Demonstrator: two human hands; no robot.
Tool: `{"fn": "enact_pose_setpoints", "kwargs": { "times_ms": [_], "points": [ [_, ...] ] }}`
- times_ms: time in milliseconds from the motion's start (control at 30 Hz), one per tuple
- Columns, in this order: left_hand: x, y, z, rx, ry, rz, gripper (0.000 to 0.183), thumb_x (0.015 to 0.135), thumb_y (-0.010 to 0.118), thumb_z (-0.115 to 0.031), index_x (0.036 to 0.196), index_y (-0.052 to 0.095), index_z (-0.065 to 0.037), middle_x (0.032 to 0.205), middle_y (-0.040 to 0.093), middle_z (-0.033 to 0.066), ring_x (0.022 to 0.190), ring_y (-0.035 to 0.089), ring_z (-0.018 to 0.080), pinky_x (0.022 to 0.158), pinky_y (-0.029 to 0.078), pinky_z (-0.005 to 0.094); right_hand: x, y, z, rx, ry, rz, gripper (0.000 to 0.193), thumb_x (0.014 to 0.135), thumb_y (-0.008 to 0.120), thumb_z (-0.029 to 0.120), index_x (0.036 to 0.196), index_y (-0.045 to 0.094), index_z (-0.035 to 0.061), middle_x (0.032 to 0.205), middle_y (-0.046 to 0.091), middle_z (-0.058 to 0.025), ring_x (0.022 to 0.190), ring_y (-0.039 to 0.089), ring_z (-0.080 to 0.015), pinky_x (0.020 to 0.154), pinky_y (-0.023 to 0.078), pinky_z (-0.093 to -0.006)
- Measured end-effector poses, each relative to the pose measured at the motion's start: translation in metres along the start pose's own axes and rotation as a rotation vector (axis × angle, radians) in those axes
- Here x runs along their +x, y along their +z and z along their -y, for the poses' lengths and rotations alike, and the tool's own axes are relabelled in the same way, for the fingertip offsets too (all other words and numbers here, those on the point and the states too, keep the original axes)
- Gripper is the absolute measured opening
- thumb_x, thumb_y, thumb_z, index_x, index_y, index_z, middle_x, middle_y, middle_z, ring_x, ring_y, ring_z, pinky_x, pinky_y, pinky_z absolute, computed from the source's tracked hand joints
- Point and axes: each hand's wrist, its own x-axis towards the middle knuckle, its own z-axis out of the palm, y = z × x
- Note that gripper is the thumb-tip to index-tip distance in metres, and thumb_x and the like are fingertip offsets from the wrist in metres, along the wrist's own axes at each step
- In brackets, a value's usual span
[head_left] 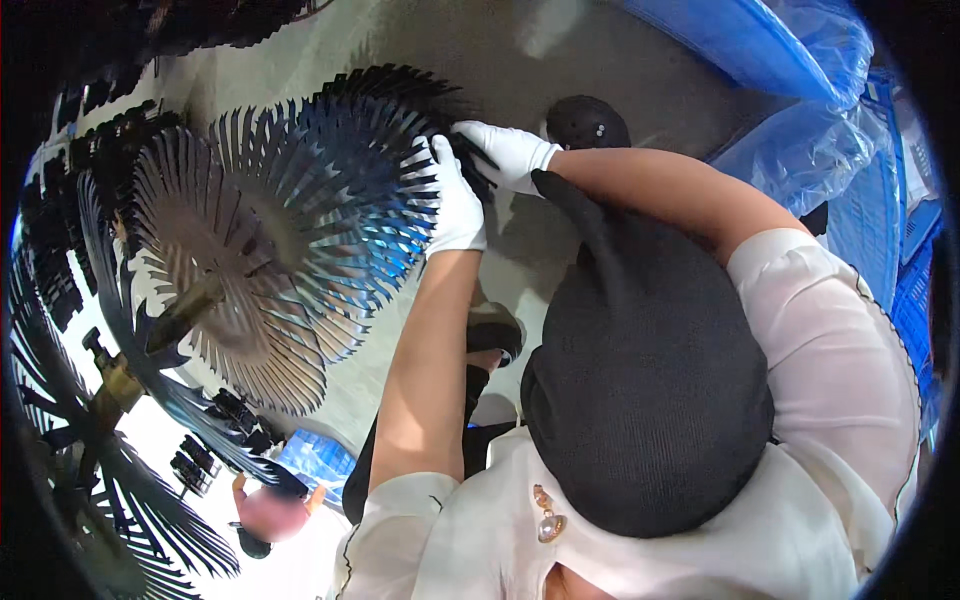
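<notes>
A round rack of several thin dark radial spokes on a central shaft fills the left middle. Both my hands wear white gloves and meet at its right rim. My left hand lies against the spoke tips with its fingers spread among them. Just above it, my right hand pinches a small dark piece at the rim. What exactly the piece is stays unclear. My bare forearms, white sleeves and a black fabric hood take up the lower right.
More spoked racks stand at the left edge. Blue crates lined with clear plastic sit at the upper right. Black shoes rest on the grey floor. Another person is at the lower left.
</notes>
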Motion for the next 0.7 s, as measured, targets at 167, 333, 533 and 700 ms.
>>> {"fn": "enact_pose_setpoints", "kwargs": {
  "times_ms": [167,333,533,700],
  "points": [
    [-0.001,-0.002,-0.001,-0.022,0.001,-0.050,0.041,0.096,0.054,-0.022,0.133,0.056,-0.006,0.141,0.048,0.0200,0.125,0.049,0.0407,0.103,0.040,0.0506,-0.001,0.001,0.002,0.032,0.014,-0.021,0.052,0.089,0.058,0.013,0.138,0.043,0.0018,0.132,0.055,-0.0253,0.121,0.055,-0.0427,0.101,0.047,-0.0456],
    [-0.010,0.007,-0.012,-0.002,-0.129,-0.157,0.038,0.098,0.050,-0.025,0.133,0.058,-0.010,0.142,0.050,0.0177,0.127,0.049,0.0386,0.103,0.040,0.0481,0.003,0.007,-0.010,-0.009,-0.102,-0.062,0.053,0.088,0.059,0.013,0.137,0.043,0.0011,0.131,0.054,-0.0263,0.120,0.055,-0.0422,0.101,0.047,-0.0450],
    [0.001,0.036,-0.025,0.275,-0.502,-0.588,0.052,0.096,0.060,-0.042,0.119,0.061,0.005,0.113,0.066,0.0215,0.104,0.064,0.0361,0.094,0.049,0.0476,0.004,0.015,-0.025,-0.035,-0.225,-0.130,0.049,0.090,0.059,0.011,0.134,0.044,-0.0015,0.129,0.055,-0.0255,0.118,0.057,-0.0409,0.100,0.048,-0.0437],
    [0.020,0.027,-0.024,0.002,-0.811,-0.244,0.080,0.085,0.065,-0.063,0.112,0.062,0.012,0.102,0.067,0.0306,0.090,0.069,0.0395,0.085,0.054,0.0469,0.006,0.016,-0.029,-0.053,-0.216,-0.118,0.047,0.088,0.060,0.010,0.131,0.047,-0.0031,0.126,0.056,-0.0241,0.117,0.058,-0.0390,0.100,0.048,-0.0415]
  ]
}}
